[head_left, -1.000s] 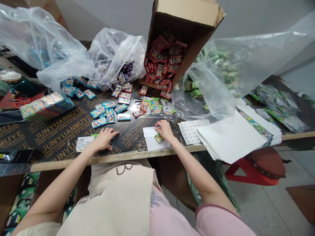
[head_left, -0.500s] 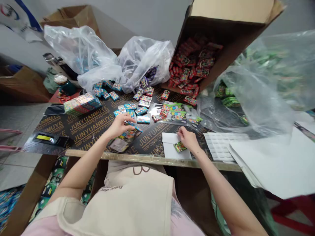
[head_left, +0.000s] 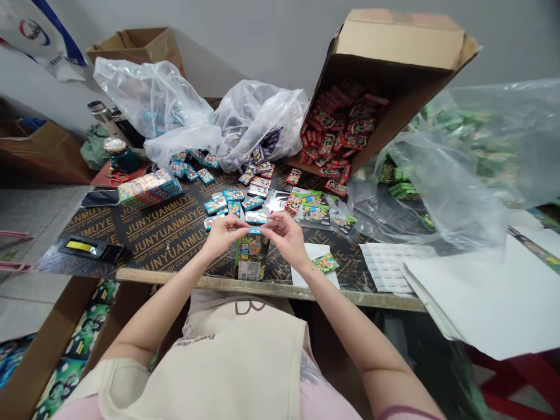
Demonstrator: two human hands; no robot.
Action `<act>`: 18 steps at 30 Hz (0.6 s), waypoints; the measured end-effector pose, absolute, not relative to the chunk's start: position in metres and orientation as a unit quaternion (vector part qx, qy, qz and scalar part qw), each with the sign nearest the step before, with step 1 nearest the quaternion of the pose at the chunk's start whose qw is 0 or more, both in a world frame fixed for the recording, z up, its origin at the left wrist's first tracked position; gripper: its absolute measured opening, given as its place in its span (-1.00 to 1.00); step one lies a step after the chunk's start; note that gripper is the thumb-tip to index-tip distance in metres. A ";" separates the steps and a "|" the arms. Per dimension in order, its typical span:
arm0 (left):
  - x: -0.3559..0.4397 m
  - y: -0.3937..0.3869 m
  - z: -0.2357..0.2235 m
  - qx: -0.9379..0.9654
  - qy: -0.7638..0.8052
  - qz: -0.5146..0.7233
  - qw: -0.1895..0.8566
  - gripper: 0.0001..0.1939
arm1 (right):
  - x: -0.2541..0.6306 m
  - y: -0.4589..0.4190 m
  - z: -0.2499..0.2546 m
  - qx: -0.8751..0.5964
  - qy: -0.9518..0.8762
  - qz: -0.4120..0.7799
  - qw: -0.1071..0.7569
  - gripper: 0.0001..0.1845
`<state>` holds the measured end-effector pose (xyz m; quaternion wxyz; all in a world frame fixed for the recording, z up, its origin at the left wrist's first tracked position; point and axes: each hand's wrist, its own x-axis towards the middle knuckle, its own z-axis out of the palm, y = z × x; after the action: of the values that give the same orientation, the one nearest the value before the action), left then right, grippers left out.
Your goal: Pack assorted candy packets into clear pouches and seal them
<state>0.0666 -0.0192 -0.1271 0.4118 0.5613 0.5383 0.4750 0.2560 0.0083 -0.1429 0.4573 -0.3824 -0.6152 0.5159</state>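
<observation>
My left hand [head_left: 224,234] and my right hand [head_left: 287,238] meet over the table's near middle, thumbs and fingertips pinching a small blue box [head_left: 255,231] from either end. Under it lies a dark printed pouch [head_left: 252,258] with green lettering. To the right, a green patterned small box [head_left: 326,263] rests on a white sheet [head_left: 301,279], which my right wrist partly covers. Loose blue boxes [head_left: 216,204] are scattered just beyond my left hand. Past my right hand lie a red box [head_left: 293,203] and green-and-black pouches [head_left: 317,216] in clear plastic.
A tilted carton [head_left: 402,49] of red boxes stands at the back. Clear plastic bags [head_left: 258,105] with blue and purple boxes sit left of it. At right are a sticker sheet [head_left: 387,265] and large white paper [head_left: 490,291]. A phone [head_left: 100,198] lies at left.
My left hand has moved right from the blue boxes, and my right hand has come left from the white sheet. Both now hold one blue box. The pouch now lies straighter, farther right.
</observation>
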 end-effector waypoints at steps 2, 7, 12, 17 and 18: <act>0.066 -0.018 -0.127 0.540 0.534 0.475 0.445 -0.78 | 0.257 0.007 -0.143 -0.382 -0.598 0.531 0.463 -0.63; 0.070 -0.022 -0.122 0.602 0.526 0.459 0.389 -0.80 | 0.262 0.006 -0.138 -0.393 -0.579 0.543 0.465 -0.64; 0.072 -0.033 -0.119 0.759 0.466 0.422 0.170 -0.88 | 0.269 0.001 -0.142 -0.398 -0.601 0.500 0.480 -0.71; 0.068 -0.033 -0.112 0.761 0.451 0.428 0.182 -0.86 | 0.278 -0.013 -0.152 -0.349 -0.707 0.319 0.526 -0.84; 0.068 -0.033 -0.110 0.762 0.450 0.424 0.192 -0.85 | 0.279 -0.015 -0.154 -0.328 -0.733 0.263 0.534 -0.83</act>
<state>0.0680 -0.0326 -0.1100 0.1921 0.7623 0.4497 0.4241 0.2793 -0.0146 -0.1544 0.5340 -0.3284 -0.7334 0.2630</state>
